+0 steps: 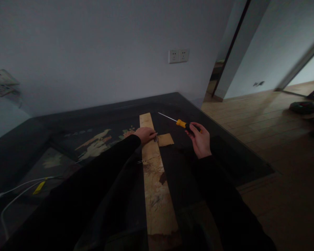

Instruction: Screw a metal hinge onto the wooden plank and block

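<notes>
A long wooden board (157,188) with a stained, peeling surface runs away from me across the dark table. My left hand (146,135) rests on its upper part, with fingertips closed at a small metal piece (157,137) by the board's right edge. What that piece is, I cannot make out. Beside the edge there, a short flat wooden piece (165,139) sticks out to the right. Held above the table on the right, a screwdriver (181,123) with a yellow and black handle is gripped in my right hand (201,139). Its thin shaft points left and away, toward the board's far end.
The dark tabletop (193,111) carries a flower and bird picture on its left. White cables (23,184) with a yellow tag (40,187) lie at the left. Behind stands a wall with a double socket (178,55). Wooden floor (240,118) extends to the right.
</notes>
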The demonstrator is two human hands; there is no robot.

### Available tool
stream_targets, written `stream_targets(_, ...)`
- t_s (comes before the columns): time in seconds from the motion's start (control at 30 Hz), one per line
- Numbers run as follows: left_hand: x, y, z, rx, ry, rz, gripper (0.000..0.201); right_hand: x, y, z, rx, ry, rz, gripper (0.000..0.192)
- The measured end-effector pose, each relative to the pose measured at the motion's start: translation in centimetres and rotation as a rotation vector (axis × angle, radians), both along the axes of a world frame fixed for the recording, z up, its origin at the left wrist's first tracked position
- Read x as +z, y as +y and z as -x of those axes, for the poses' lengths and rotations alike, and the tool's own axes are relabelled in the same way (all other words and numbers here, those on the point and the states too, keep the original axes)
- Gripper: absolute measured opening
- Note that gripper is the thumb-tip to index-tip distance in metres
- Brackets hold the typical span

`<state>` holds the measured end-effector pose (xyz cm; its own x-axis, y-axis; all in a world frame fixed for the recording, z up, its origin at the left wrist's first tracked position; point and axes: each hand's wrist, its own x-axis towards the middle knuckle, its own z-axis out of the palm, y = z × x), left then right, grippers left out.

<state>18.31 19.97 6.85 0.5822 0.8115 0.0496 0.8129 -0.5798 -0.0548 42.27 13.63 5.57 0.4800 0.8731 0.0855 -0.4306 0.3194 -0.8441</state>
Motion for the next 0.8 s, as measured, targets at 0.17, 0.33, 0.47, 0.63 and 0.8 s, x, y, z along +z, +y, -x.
stream_targets(0.17, -0.1, -0.1, -0.3, 0.073, -0.021, -0.031, 0.049, 0.0, 0.0, 0.0, -0.002, -0.007, -0.005, 0.027)
stream_targets(0.33, -0.4, -0.5, -0.3, 0.038, -0.075, -0.054, 0.028, -0.1, 0.0, 0.0, -0.005, -0.025, -0.005, 0.028)
stream_targets(0.47, -0.5, -0.1, 0.1, 0.002, -0.147, 0.003, 0.019, -0.3, 0.1, 0.0, -0.003, -0.017, -0.006, 0.028)
stream_targets(0.63, -0.3, 1.0, 0.8, -0.033, -0.245, 0.126, 0.012, -0.3, 0.0, 0.0, -0.007, -0.018, -0.010, 0.026)
stream_targets(0.8, -0.4, 1.3, 1.1, -0.045, -0.343, 0.198, 0.012, -0.4, 0.1, 0.0, -0.008, -0.038, -0.010, 0.027)
